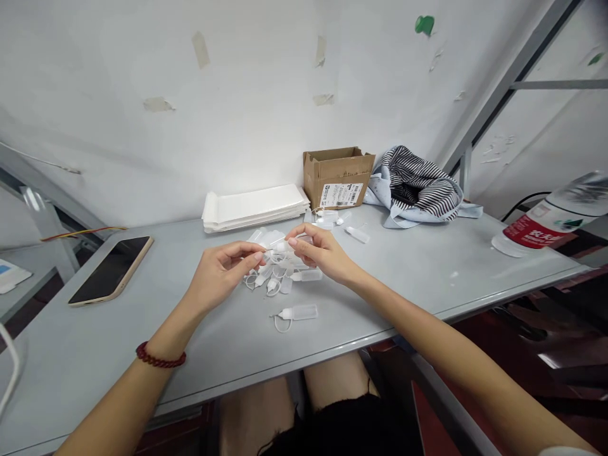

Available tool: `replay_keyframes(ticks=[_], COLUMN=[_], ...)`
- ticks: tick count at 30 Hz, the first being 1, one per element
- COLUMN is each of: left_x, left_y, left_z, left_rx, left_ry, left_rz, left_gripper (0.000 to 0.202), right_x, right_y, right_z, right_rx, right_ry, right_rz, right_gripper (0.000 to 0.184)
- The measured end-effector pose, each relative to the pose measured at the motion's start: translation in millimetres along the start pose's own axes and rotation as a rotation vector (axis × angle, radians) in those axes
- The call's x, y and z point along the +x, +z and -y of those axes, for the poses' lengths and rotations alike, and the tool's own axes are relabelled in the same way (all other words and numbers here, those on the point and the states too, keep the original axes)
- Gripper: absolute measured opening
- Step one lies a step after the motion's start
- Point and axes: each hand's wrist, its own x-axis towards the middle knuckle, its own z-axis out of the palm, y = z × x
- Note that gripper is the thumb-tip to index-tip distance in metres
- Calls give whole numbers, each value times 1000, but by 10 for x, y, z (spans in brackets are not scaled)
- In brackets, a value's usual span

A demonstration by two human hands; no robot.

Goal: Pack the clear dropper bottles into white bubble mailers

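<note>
2 bare hands at work above a grey desk [403, 272], both near the middle.

Right hand [323, 252]: thumb and fingers grasping the body of a small needle-tip squeeze bottle [280, 246], translucent with a white cap. Held bottle lies roughly sideways, needle end toward the left hand, just above a loose pile of the same kind.

Left hand [234, 263]: thumb and index finger pinched together on the needle end of that bottle; whether they grip the needle or the stopper loop is too small to tell. Dark red beaded bracelet [160, 356] on this wrist.

Pile of dropper bottles [273, 285]: beneath and between the hands, lying at mixed angles, white stopper loops tangled among them; count unclear. 1 separate bottle [301, 311] lies on its side nearer the front edge, loop toward the person. A few more stray bottles [357, 235] beyond the right hand, near the box.

Along the wall: stack of white envelopes [256, 206] behind the pile; open cardboard box [316, 180] with a printed label, just right of the stack; crumpled striped cloth [418, 183] beside the box.

Far left: smartphone [111, 271], dark screen up. Far right: water bottle [536, 227], red label.
</note>
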Motion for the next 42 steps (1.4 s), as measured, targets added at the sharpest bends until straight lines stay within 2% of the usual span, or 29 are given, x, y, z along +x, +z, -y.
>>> replay_keyframes(ticks=[7, 16, 30, 38, 42], left_x=[3, 6, -17, -24, -11], left_y=[19, 23, 43, 62, 86], left_z=[-2, 32, 28, 42, 34], left_rx=[13, 7, -43, -17, 9], left_ry=[-15, -26, -40, -40, -39], left_rz=[29, 42, 74, 84, 90], left_gripper=[19, 19, 18, 18, 18], right_x=[-14, -37, -52, -46, -31], right_y=[22, 41, 6, -4, -25], right_z=[-8, -75, -91, -106, -78], right_rx=[-1, -105, -135, -145, -232], right_ry=[31, 28, 17, 23, 37], right_rz=[42, 78, 151, 152, 160], right_gripper=[33, 26, 23, 25, 29])
